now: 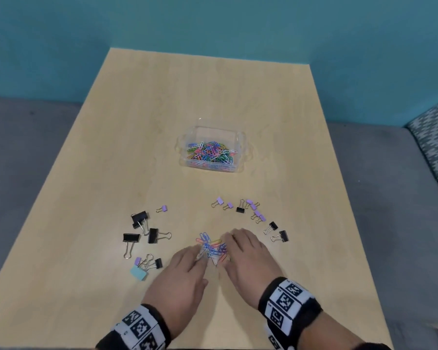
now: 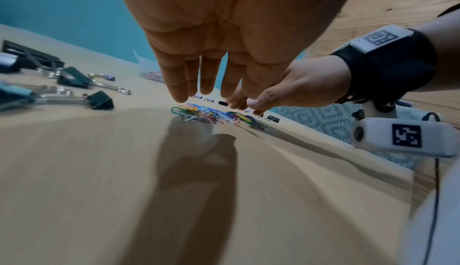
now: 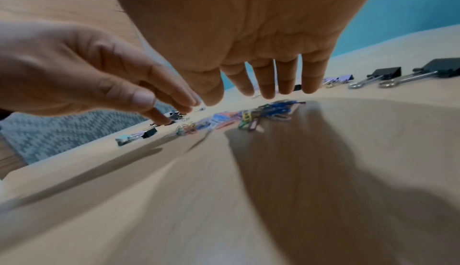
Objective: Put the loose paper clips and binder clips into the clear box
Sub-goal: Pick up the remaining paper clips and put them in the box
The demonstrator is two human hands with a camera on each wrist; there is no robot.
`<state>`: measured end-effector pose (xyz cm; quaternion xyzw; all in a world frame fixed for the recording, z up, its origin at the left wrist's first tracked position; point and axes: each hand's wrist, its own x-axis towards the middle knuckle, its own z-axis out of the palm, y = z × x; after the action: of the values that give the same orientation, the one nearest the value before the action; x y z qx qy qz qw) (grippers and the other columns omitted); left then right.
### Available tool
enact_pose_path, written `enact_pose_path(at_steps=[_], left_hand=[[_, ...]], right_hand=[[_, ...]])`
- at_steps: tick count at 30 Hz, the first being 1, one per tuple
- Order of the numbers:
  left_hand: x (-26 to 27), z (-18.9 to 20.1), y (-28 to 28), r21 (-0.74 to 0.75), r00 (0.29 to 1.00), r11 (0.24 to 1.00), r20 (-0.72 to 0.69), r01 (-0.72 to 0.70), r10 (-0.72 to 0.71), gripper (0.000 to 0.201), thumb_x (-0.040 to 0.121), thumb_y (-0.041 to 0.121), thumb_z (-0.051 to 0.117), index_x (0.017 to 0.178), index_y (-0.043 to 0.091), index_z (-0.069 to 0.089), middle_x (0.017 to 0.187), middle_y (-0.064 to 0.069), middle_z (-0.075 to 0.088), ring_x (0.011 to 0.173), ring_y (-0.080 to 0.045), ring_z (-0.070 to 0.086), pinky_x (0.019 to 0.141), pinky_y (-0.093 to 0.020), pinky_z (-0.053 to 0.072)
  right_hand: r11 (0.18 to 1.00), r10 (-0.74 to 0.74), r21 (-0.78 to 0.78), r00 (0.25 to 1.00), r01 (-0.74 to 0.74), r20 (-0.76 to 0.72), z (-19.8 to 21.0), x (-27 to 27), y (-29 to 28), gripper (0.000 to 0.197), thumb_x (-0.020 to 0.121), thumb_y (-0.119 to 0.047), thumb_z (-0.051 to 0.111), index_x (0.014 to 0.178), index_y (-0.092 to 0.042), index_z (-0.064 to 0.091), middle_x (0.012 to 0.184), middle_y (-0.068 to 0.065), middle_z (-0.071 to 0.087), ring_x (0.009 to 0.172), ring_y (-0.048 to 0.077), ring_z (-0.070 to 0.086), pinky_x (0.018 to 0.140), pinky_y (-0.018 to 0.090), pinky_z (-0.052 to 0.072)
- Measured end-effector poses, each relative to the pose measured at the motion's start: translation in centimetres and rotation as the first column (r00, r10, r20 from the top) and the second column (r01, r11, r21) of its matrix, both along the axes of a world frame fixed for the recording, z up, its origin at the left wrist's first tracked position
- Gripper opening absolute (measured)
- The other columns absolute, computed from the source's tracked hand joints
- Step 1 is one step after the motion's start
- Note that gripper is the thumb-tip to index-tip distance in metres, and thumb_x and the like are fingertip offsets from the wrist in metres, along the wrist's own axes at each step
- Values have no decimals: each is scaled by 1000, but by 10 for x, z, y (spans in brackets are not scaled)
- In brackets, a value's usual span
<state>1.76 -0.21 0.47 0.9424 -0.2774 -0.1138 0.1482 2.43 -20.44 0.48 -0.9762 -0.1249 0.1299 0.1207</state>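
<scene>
A small pile of loose coloured paper clips lies on the wooden table near its front edge. My left hand and right hand flank the pile, fingers straight and held just over it. The wrist views show the left hand's fingers and the right hand's fingers spread above the clips, holding nothing. The clear box stands mid-table, holding many paper clips. Black binder clips lie to the left, small lilac ones and black ones to the right.
A light blue binder clip lies front left with a lilac and a black one. The teal wall stands behind the table. Grey seating surrounds it, with a patterned cushion at right. Bare table lies between the pile and the box.
</scene>
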Motion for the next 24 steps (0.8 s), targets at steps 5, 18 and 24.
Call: enact_pose_path(at_steps=[5, 18, 24], left_hand=[[18, -17, -10, 100, 998, 994, -32, -44, 47, 66, 81, 28, 63, 139, 9, 39, 146, -10, 40, 131, -28, 41, 102, -40, 43], [18, -12, -14, 56, 968, 979, -150, -196, 202, 78, 81, 33, 64, 146, 20, 22, 139, -4, 32, 114, -24, 27, 97, -34, 39], [35, -18, -36, 23, 977, 981, -90, -192, 193, 56, 70, 18, 76, 121, 20, 53, 110, -4, 48, 89, -23, 42, 72, -31, 49]], right_hand=[[999, 5, -53, 999, -7, -41, -11, 2, -1, 60, 92, -39, 47, 143, -10, 30, 151, 13, 28, 142, 33, 20, 112, 44, 29], [990, -134, -63, 982, 127, -135, 3, -23, -6, 75, 88, -34, 56, 148, -24, 14, 148, 3, 25, 116, 28, 36, 88, 38, 43], [995, -98, -28, 987, 95, -128, -4, 6, 20, 60, 78, -6, 55, 134, -16, 38, 129, 7, 39, 104, 28, 37, 81, 33, 43]])
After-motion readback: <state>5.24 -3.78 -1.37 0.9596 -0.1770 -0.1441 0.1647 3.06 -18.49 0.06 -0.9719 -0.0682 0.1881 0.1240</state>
